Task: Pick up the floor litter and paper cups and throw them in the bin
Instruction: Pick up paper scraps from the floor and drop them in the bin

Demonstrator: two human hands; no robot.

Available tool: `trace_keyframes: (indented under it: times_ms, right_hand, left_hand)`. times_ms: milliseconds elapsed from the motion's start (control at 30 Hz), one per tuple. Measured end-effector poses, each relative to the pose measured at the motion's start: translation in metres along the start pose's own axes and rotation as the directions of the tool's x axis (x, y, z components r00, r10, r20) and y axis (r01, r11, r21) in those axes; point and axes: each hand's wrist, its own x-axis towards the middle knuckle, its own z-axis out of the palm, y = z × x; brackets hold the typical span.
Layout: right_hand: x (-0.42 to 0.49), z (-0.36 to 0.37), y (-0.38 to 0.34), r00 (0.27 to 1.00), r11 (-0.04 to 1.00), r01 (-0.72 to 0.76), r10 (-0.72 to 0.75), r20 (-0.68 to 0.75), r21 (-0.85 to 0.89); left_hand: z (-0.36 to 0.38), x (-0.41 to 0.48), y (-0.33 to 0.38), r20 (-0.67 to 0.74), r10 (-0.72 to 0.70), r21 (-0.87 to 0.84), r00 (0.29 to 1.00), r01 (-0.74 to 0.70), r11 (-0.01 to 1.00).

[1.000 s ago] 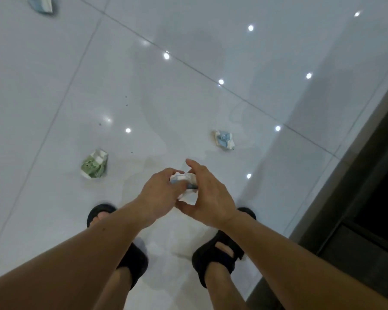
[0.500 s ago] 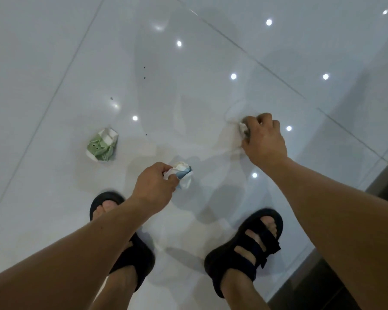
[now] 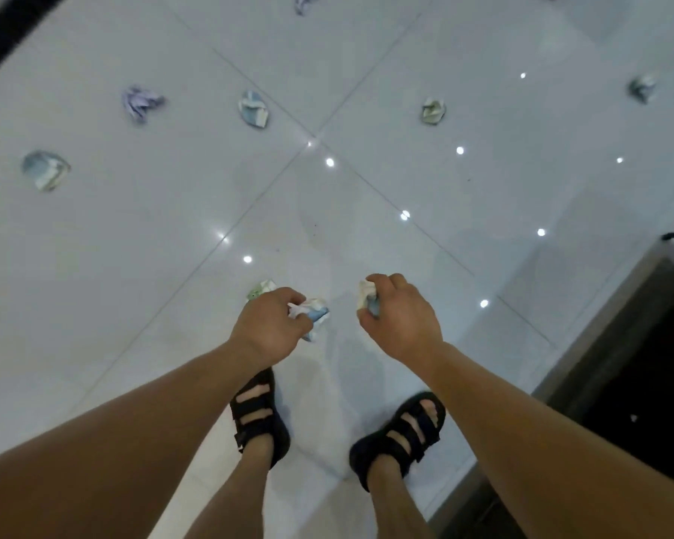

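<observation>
My left hand grips a crumpled white and blue paper cup. Another crumpled white and blue cup is held in my right hand. Both hands hang above the white tiled floor in front of my feet. A crushed green cup lies on the floor, partly hidden behind my left hand. Farther off lie several more crumpled cups: a blue one at far left, a purple one, a blue one, a green one and one at far right. No bin is in view.
My feet in black sandals stand on the glossy tiles. A dark piece of furniture or door frame runs along the right edge. A dark edge crosses the top left corner. Another scrap lies at the top.
My right hand has lifted the blue cup off the floor and drawn back beside my left hand. The view has risen, showing more litter farther off.
</observation>
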Motion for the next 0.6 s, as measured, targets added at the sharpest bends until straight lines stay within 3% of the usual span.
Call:
trace_keyframes:
  times_ms: [267, 600]
  right_hand:
    - [-0.087, -0.166, -0.144, 0.98, 0.977, 0.198, -0.196, 0.039, -0.08]
    - [-0.194, -0.277, -0.255, 0.923, 0.893, 0.384, -0.373, 0.093, -0.235]
  left_hand:
    - [-0.144, -0.15, 0.051, -0.155, -0.017, -0.178, 0.988, -0.011, 0.984]
    - [-0.238, -0.336, 0.051, -0.365, -0.137, -0.286, 0.921, 0.029, 0.958]
